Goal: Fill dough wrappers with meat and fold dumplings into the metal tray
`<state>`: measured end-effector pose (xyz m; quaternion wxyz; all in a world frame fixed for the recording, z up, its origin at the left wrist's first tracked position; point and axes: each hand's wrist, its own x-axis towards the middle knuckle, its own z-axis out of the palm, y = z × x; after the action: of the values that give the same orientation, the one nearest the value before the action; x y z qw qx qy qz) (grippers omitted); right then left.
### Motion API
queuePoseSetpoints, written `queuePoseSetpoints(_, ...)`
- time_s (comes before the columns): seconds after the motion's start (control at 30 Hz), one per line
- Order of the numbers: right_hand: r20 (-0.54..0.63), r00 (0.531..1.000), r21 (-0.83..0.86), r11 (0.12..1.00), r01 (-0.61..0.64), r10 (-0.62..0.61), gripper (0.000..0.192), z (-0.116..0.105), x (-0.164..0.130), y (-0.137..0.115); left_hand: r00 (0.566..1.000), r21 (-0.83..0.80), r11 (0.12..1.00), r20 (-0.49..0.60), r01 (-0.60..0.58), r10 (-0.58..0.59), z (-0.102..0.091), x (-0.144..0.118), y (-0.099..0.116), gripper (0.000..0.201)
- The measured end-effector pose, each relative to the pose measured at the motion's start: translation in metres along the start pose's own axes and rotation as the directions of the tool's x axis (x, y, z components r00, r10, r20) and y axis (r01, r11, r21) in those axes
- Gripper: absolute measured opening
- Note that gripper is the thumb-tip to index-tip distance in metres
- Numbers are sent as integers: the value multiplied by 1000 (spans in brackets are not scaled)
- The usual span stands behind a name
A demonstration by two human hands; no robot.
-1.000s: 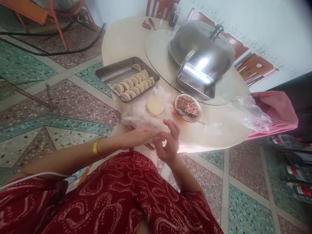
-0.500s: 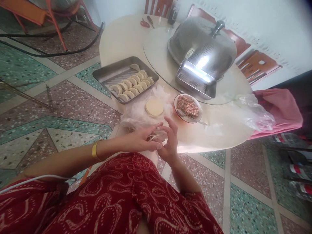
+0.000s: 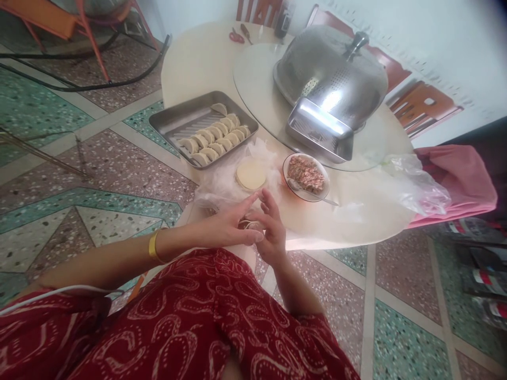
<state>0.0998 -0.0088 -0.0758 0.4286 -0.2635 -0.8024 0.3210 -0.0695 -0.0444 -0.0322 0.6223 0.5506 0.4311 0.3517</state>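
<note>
We have a small dumpling [image 3: 249,225] between our two hands, right at the near edge of the counter [image 3: 198,63]. Our left hand [image 3: 227,228] lies under it with long fingers, and our right hand [image 3: 271,229] curls in and pinches its edge. Just past our hands a stack of round wrappers [image 3: 251,174] sits on a thin plastic sheet [image 3: 222,184]. Beside it is a bowl of meat filling [image 3: 305,176] with a spoon [image 3: 312,192]. A metal tray [image 3: 174,119] holds rows of finished dumplings [image 3: 216,141].
</note>
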Motion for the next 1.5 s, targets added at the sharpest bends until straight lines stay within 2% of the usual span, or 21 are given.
queuePoseSetpoints(0.1, -92, 996, 71, 997, 5, 2, 12, 7, -3, 1, 998, 47, 997, 20, 59, -60, -4, -1, 10, 96)
queuePoseSetpoints(0.2, -194, 981, 160, 987, 5, 27, 12, 9, -2, -2, 999, 36, 999, 41, -21, 20, -13, -7, 15, 74)
queuePoseSetpoints(0.3, -257, 965, 160, 987, -16, 58, 13, 5, 4, -8, 996, 9, 997, -50, -80, 80, -20, -13, 11, 41)
queuePoseSetpoints(0.4, -269, 959, 119, 991, -60, 90, 13, 2, 9, -15, 983, -27, 995, -163, -93, 88, -20, -15, 2, 30)
queuePoseSetpoints(0.63, -240, 958, 165, 979, -121, 159, 11, 9, 13, -21, 944, -26, 995, -321, -92, 79, -13, -15, -4, 26)
queuePoseSetpoints(0.8, -191, 975, 119, 989, -88, 109, 8, 11, 14, -21, 947, -95, 994, -319, -57, 24, -17, -20, -9, 24)
queuePoseSetpoints(0.93, -115, 993, 77, 997, -19, 28, 7, 10, 15, -22, 929, -86, 996, -369, -2, -30, -20, -21, -11, 22)
queuePoseSetpoints(1.07, -44, 999, 47, 998, 29, -27, 8, 9, 16, -22, 945, -100, 995, -324, 15, -47, -21, -22, -3, 18)
queuePoseSetpoints(1.27, -52, 998, 48, 998, 44, -41, 9, 11, 21, -26, 958, -80, 997, -286, 10, -32, -22, -23, 9, 19)
queuePoseSetpoints(1.5, -98, 995, 34, 999, -1, 5, 15, 14, 21, -22, 935, 61, 994, -337, -96, 111, -23, -20, 10, 17)
